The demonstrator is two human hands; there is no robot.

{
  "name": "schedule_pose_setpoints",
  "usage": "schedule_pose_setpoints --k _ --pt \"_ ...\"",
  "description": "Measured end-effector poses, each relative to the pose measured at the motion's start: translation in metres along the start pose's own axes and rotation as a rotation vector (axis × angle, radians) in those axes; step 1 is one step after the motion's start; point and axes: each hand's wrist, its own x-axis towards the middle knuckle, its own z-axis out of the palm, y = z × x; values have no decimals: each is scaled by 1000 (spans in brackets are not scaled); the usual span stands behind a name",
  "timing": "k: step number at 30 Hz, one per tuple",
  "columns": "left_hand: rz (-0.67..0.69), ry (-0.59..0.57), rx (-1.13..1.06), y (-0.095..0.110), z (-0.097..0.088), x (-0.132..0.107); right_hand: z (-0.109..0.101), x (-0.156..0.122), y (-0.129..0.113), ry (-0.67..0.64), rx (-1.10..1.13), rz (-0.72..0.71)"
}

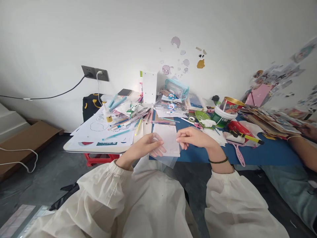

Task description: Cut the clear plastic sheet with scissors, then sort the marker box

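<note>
A clear plastic sheet [166, 161] hangs over the front edge of the blue table. My left hand [146, 144] holds its left side, thumb above and the other fingers showing pale through the film. Behind it lies a white sheet of paper [166, 134] on the blue surface. My right hand [192, 137] is at the right edge of these sheets with its fingers bent and closed. Whether a sheet edge is between those fingertips is too small to tell.
Left are drawings [99, 127], a glue bottle [107, 115] and many pens [119, 134]. Right stand a green plate [201, 115], a white-and-green tub [221, 117], a lint roller [234, 138] and a yellow-black cutter [250, 138]. Another person's arm [300, 147] rests at far right.
</note>
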Motion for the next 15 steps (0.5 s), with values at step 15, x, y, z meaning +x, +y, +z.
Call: schedule_pose_setpoints --k 15 --pt "-146 -65 0 -8 6 10 -29 3 14 -53 -54 77"
